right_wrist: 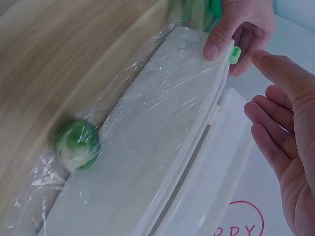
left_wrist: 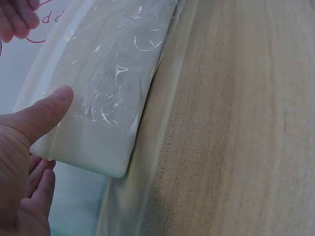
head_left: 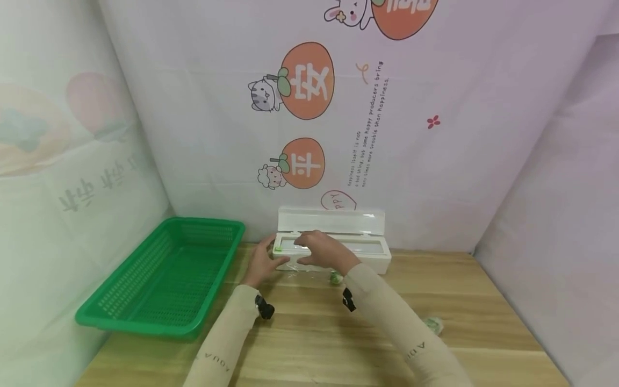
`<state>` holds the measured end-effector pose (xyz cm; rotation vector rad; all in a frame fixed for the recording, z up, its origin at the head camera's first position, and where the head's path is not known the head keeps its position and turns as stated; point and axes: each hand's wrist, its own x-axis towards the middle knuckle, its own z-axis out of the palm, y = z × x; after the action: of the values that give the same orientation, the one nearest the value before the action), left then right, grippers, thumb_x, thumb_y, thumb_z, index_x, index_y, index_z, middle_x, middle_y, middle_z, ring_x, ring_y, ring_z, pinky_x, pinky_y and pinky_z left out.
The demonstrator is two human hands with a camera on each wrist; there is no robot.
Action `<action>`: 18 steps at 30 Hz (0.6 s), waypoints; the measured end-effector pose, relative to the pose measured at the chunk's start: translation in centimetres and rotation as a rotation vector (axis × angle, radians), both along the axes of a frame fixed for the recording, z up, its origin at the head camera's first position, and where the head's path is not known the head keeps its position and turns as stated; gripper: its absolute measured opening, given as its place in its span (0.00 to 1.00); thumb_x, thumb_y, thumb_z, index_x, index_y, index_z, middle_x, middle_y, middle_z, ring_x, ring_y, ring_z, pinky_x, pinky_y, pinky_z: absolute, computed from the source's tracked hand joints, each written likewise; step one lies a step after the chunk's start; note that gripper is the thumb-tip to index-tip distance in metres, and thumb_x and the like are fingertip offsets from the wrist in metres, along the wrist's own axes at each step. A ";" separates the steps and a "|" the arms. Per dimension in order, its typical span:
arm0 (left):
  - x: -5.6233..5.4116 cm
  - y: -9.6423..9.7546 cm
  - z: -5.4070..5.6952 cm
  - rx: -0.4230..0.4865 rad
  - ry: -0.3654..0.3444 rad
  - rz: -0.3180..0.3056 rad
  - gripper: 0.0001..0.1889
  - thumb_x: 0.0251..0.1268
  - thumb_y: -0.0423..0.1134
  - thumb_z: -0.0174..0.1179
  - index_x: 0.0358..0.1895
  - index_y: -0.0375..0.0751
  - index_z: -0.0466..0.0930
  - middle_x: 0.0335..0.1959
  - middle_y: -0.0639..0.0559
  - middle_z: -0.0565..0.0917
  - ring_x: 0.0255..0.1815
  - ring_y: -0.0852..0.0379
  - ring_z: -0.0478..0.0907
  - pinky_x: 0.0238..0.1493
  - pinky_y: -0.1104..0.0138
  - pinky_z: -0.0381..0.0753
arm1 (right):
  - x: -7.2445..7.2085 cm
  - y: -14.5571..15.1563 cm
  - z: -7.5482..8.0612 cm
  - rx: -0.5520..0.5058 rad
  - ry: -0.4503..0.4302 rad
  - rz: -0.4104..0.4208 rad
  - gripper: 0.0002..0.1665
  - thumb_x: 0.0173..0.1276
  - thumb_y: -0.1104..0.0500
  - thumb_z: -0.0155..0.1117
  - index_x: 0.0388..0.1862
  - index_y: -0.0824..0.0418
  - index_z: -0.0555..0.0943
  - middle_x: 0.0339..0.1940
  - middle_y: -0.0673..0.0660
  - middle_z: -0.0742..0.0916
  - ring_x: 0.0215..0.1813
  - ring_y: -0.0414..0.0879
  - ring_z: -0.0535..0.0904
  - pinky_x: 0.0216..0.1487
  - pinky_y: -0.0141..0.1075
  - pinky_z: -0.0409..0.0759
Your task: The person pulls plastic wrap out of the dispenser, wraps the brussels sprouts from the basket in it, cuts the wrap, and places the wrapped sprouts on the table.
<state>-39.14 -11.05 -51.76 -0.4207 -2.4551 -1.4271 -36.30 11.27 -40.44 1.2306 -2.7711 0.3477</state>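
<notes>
A white cling film dispenser [head_left: 372, 262] stands against the back wall with its lid [head_left: 331, 221] raised. My left hand [head_left: 261, 264] grips its left end, thumb on the front face and fingers around behind, beside a green slider [right_wrist: 235, 55]. Clear cling film [left_wrist: 115, 64] hangs wrinkled down the front and onto the table. Above the dispenser's left half is my right hand [head_left: 326, 251], thumb and fingers apart and holding nothing. A small round green-and-white vegetable [right_wrist: 78, 144] lies at the dispenser's front, by the film; whether it is wrapped cannot be told.
On the left a green plastic basket [head_left: 176, 285] sits on the wooden table [head_left: 309, 344]. Another pale green bundle [head_left: 433, 324], seemingly wrapped in film, lies at the right beside my right sleeve. Printed white cloth [head_left: 208, 134] encloses the back and sides.
</notes>
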 end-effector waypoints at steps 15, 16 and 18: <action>-0.3 -0.4 -0.7 0.135 -0.009 -0.067 0.35 0.62 0.36 0.77 0.72 0.36 0.76 0.70 0.34 0.80 0.73 0.35 0.77 0.73 0.43 0.78 | -1.6 -4.2 -0.8 -0.027 -0.049 -0.032 0.29 0.67 0.55 0.78 0.64 0.65 0.83 0.62 0.60 0.89 0.61 0.52 0.86 0.64 0.42 0.86; -0.3 -0.4 -0.8 0.137 -0.004 -0.068 0.34 0.63 0.36 0.76 0.72 0.36 0.76 0.71 0.34 0.80 0.73 0.34 0.76 0.73 0.43 0.77 | -1.7 -4.3 -0.8 -0.021 -0.050 -0.035 0.30 0.67 0.54 0.78 0.64 0.65 0.83 0.62 0.60 0.89 0.61 0.52 0.86 0.65 0.41 0.86; -0.3 -0.4 -0.9 0.132 0.011 -0.063 0.32 0.64 0.35 0.75 0.71 0.36 0.77 0.70 0.33 0.80 0.72 0.33 0.76 0.73 0.43 0.78 | -1.9 -4.7 -1.0 -0.010 -0.039 -0.037 0.29 0.67 0.54 0.78 0.64 0.64 0.84 0.62 0.58 0.89 0.61 0.51 0.86 0.64 0.40 0.86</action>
<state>-39.47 -11.41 -52.64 -0.4792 -2.3408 -1.5968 -38.21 6.61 -41.41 1.1806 -2.8178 0.3858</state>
